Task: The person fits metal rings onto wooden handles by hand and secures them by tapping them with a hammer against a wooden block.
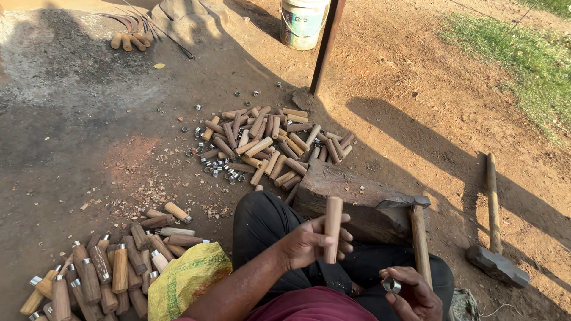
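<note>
Dirt yard underfoot: my left hand (309,241) grips a wooden handle (332,229) upright, my right hand (413,291) pinches a metal ring (391,285), best seated squarely on its end.

Hard low sun, bright and warm, coming from far left: long sharp shadows run right across the dirt ground (416,77), including the post (326,44) shadow. Left side sits in broad shade. Focus crisp throughout, slight wide-angle stretch at edges, no glare.

Bare dirt lies open left of the wooden block (351,199); handle pile (270,145) crowds beyond it.
</note>
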